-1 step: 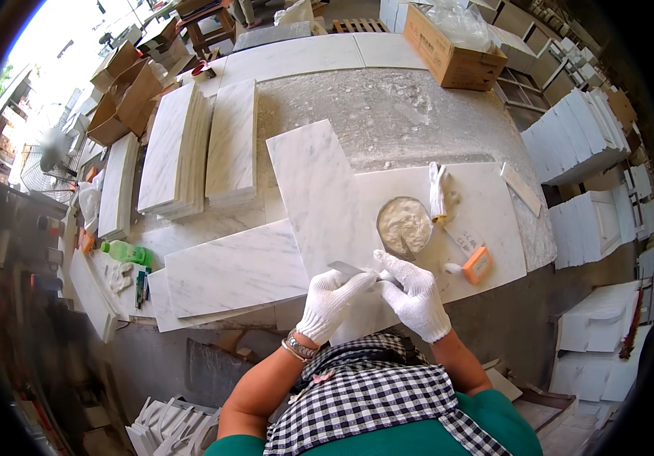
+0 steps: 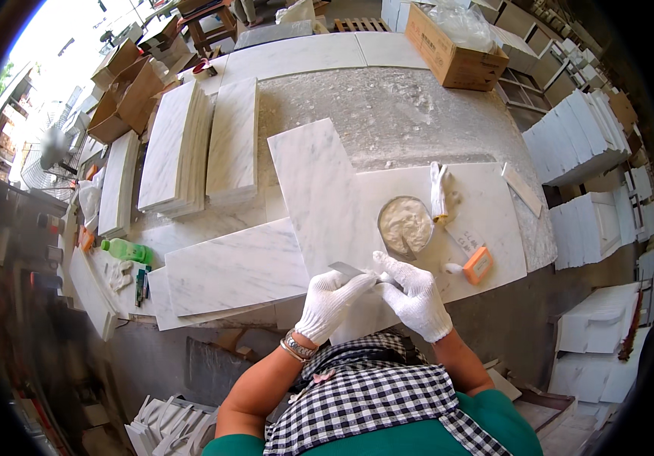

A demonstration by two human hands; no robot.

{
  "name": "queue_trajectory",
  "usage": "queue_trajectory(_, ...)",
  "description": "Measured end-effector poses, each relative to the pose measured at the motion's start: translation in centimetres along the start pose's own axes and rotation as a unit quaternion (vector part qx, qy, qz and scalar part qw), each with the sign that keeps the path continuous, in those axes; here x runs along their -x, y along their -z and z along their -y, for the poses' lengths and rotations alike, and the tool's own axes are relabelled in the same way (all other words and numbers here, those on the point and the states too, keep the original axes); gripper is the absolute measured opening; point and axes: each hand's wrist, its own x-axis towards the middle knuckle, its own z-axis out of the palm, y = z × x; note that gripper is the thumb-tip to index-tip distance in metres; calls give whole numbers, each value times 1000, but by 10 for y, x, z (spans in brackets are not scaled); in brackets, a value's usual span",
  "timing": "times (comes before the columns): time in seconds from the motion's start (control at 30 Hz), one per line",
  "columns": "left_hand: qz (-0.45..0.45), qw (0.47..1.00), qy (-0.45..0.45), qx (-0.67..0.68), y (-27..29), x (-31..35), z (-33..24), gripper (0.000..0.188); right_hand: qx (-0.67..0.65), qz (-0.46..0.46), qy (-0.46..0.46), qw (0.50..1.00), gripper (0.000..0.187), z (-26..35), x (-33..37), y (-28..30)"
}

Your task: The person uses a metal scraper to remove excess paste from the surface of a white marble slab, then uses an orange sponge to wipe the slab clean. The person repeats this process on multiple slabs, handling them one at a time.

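Observation:
Both my hands wear white knit gloves and meet over the near end of a long white marble slab (image 2: 315, 182). My left hand (image 2: 332, 305) is closed on a flat grey metal scraper blade (image 2: 344, 267), which sticks out past the thumb. Right beside it, the fingers of my right hand (image 2: 418, 302) are drawn together at the left fingertips; what they pinch, if anything, is hidden. Just beyond stands a round tub of cream-coloured paste (image 2: 405, 220), with a wedge-shaped mark in its near side. An orange block (image 2: 478, 265) lies to the right.
A white glove (image 2: 438, 191) lies behind the tub, and a narrow stone strip (image 2: 521, 190) farther right. More slabs lie at left (image 2: 236, 267), with stacked slabs (image 2: 175, 152) behind. A green bottle (image 2: 126, 252) rests at the left edge. A cardboard box (image 2: 452, 57) sits far right.

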Motion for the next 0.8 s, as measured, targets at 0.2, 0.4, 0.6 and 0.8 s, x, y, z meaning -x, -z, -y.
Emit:
queue_trajectory(0.2,-90,931,-226,-272,49,-17,-15,27,-41,41,-96,994,40,-8,-3,13)
queue_trajectory(0.4,17,705,-319,-633,58,-62,-15,66,-143,-64,-275,949,26,-18,-11,20)
queue_trajectory(0.6,-138,680,-268,-669,95,-107,-46,70,-154,-92,-198,964,16,-15,-43,11)
queue_trajectory(0.8,56,701,-313,-638,84,-68,-7,73,24,-78,-116,990,19,-36,-78,-8)
